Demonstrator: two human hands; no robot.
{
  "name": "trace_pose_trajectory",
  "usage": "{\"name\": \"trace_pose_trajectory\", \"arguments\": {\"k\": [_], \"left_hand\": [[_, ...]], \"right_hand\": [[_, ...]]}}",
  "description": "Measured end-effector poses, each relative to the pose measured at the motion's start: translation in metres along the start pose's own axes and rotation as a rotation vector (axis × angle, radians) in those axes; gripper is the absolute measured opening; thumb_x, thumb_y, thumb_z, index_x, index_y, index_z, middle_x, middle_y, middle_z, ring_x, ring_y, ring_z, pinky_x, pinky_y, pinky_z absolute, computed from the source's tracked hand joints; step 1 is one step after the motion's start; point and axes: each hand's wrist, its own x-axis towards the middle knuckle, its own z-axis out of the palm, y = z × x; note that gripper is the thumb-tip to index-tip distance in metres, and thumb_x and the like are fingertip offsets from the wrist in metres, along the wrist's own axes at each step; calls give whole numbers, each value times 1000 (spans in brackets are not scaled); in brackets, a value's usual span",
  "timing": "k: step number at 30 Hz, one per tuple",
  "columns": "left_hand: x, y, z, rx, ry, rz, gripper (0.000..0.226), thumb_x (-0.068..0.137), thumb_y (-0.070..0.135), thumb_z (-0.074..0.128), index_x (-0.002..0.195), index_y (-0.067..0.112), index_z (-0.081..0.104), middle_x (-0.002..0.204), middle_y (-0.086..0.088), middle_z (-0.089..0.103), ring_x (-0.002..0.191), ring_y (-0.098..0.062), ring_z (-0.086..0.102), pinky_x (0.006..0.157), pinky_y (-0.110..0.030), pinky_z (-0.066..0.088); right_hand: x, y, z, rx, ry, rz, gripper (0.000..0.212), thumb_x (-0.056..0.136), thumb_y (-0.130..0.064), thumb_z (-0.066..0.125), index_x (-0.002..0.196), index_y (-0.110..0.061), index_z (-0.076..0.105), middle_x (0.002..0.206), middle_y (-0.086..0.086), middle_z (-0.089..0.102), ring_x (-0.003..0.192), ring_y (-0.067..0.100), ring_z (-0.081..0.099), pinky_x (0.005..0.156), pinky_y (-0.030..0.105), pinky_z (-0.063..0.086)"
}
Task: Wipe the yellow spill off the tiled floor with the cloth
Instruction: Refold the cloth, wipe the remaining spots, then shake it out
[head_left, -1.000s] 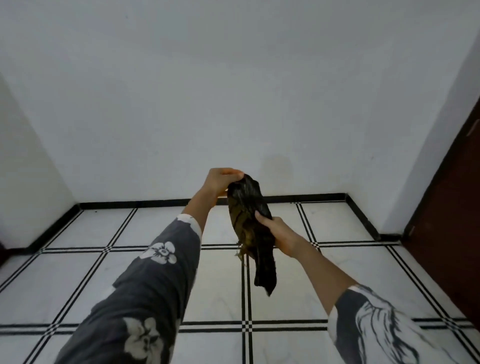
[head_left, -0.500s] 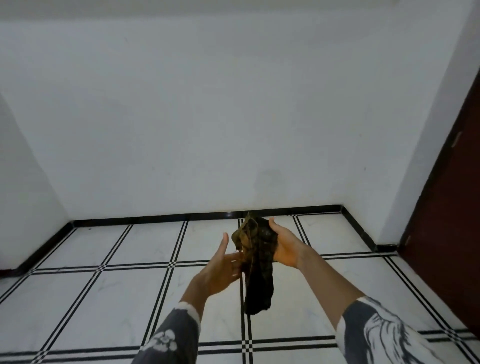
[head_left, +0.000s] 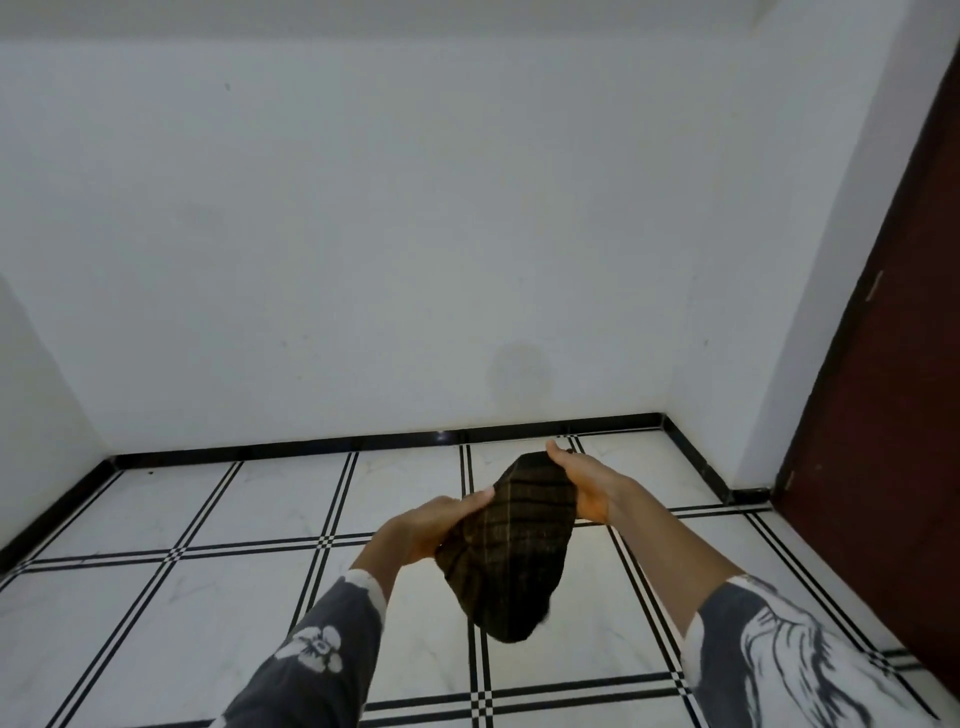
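left wall: we saw plain white wall at the left edge, black skirting below it.
floor: we saw white tiled floor with black double grid lines; no yellow spill was visible anywhere in view, so we could not tell which way it lay from the hands.
left sleeve: grey floral sleeve, forearm reaching up and forward.
left hand: our left hand was closed on the cloth's left edge, thumb over the top, fingers tucked beneath; holding, not open.
cloth: dark brown checked cloth was bunched between both hands, held up in the air and well clear of the floor; its long axis ran from the far upper end by the right hand down to a loose end hanging nearer us, below the left hand.
right hand: our right hand gripped the cloth's far upper end, palm turned in, fingers wrapped round the back; how tight, we could not tell.
key relation: both hands touched the cloth, left on the near lower side, right on the far upper side; neither was nearer any spill we could see.
step judged: gathering or refolding the cloth, wiping not under way.
right sleeve: grey and white patterned sleeve.
door: dark brown door at the right edge.
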Motion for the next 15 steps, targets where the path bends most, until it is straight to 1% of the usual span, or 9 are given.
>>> {"name": "trace_pose_trajectory", "arguments": {"k": [1,3,4,6,8,9,11,13,15], "left_hand": [[-1,0,-4,23,-42,-40,74,74,69,54,118,9,56,119,-12,62,109,-26,61,93,-36,51],[-5,-3,-13,41,-83,-66,74,72,65,62,118,8,57,120,-12,62,110,-26,61,93,-35,51],[-6,-5,-16,14,-57,-38,71,70,61,67,116,8,59,119,-11,62,110,-25,60,91,-35,51],[-6,-11,-18,-149,61,81,60,72,50,71,113,8,61,119,-12,61,111,-26,58,87,-33,49],[-5,-15,-17,-343,153,168,45,80,39,66,114,10,60,119,-13,59,110,-28,56,83,-32,48],[-5,-15,-17,-402,174,181,42,82,36,64,114,9,60,116,-13,59,108,-28,56,81,-33,48],[-7,-14,-17,-415,192,177,42,82,34,65,114,7,61,110,-14,60,104,-28,57,80,-33,49],[-8,-11,-21,-411,217,188,40,81,30,67,115,9,61,110,-13,61,105,-26,58,81,-33,48],[-9,-8,-26,-522,265,236,38,83,24,66,118,14,57,113,-10,62,107,-25,59,84,-35,47]], "right_hand": [[-1,-1,-3,0,1,-1,43,94,-44,41,111,-7,55,99,12,64,91,24,61,71,35,51],[-2,0,-11,-18,-7,13,42,93,-42,45,113,-6,54,103,13,63,93,23,61,70,34,51],[-2,2,-15,-37,-19,26,42,92,-39,49,114,-4,54,106,13,63,96,24,61,73,34,52],[0,8,-23,-102,-44,43,43,88,-31,60,118,-1,56,113,16,64,103,26,61,85,37,52],[2,13,-27,-166,-70,48,45,81,-20,68,120,0,57,115,16,64,107,27,61,94,39,50],[4,15,-28,-185,-79,55,47,78,-16,71,121,-1,56,116,16,64,108,27,61,94,39,50],[5,17,-29,-221,-82,74,55,72,-8,75,123,-3,53,119,16,62,110,29,60,94,41,51],[5,18,-29,-276,-73,82,62,70,0,75,125,-4,47,125,16,56,115,30,55,97,45,49],[6,18,-31,-300,-49,85,61,73,6,70,127,-5,43,128,17,53,118,31,53,99,45,48]]}}
